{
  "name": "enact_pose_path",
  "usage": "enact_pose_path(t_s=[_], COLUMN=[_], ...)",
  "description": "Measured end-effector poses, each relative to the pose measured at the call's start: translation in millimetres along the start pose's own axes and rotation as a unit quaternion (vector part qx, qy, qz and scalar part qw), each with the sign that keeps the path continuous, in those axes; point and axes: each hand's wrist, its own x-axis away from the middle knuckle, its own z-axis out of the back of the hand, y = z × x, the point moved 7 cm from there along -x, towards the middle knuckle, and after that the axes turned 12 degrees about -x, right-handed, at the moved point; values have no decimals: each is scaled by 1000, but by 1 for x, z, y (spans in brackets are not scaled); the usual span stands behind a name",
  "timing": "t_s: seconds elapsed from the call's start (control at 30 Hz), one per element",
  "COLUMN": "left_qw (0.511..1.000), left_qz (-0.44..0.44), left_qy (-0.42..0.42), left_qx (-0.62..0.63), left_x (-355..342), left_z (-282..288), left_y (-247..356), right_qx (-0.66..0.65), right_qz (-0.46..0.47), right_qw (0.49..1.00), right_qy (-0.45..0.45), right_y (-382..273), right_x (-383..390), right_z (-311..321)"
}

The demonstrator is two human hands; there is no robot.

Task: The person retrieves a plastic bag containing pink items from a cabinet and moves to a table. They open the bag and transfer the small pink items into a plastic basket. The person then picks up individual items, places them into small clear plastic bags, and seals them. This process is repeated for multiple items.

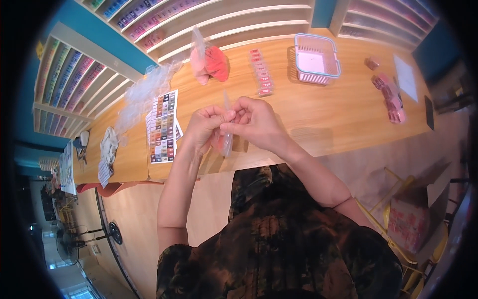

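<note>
Above the table's front edge, my left hand (204, 127) and my right hand (256, 122) meet, both with fingers pinched on a clear plastic bag (227, 146) held upright, something pink-red showing low behind it. Just beyond them lie a pink and coral soft pile (215, 66) with clear plastic on it and a row of small red-labelled clear boxes (261, 77). Left of my hands are printed colour charts (162, 127) on the wooden table (323, 114).
A pink basket (312, 67), scattered pink boxes (391, 102), a white sheet (406, 74) and a dark flat object (429, 112) are rightward. Clear empty containers (142, 92) and cloth (109, 144) lie left. Shelving (69, 87) lines the walls; chairs (406, 239) stand below.
</note>
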Motion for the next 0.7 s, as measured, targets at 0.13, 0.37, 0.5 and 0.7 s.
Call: enact_pose_path(t_s=[0.13, 0.37, 0.5, 0.7], left_qw=[999, 994, 979, 989], left_qz=[4, -62, -123, -114], left_qy=[10, 65, 97, 76], left_qx=[40, -59, -131, -61], left_x=[0, 8, 16, 16], left_z=[-8, -26, -43, -48], left_y=[-14, -13, 3, -2], right_qx=[-77, -66, -86, -166], right_qz=[-101, -98, -103, -135], right_qw=[992, 993, 990, 970], right_qy=[-2, 31, 53, 114], right_y=[6, 8, 13, 14], right_x=[6, 21, 27, 37], right_z=[9, 24, 35, 39])
